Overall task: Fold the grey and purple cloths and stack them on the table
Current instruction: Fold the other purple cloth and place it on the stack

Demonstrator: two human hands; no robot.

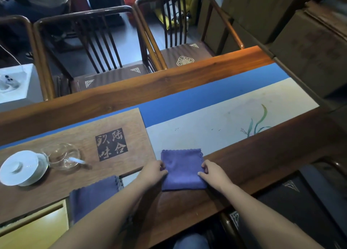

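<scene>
Pinching the purple cloth (183, 170) at frame centre: left hand (153, 171) and right hand (212, 173) grip opposite edges, steadying the fold; grey cloth (93, 195) waits lower left.

I have a single view, from the head-worn camera: it looks forward and steeply down from above the near edge of the worktop (187, 90), close in, with wide-angle bending, reaching past the far edge to two chairs (105, 47).

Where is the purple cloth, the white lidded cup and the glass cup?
purple cloth (183, 168): head view, middle of its top.
white lidded cup (18, 167): head view, on its lid.
glass cup (60, 154): head view, its clear wall.
</scene>
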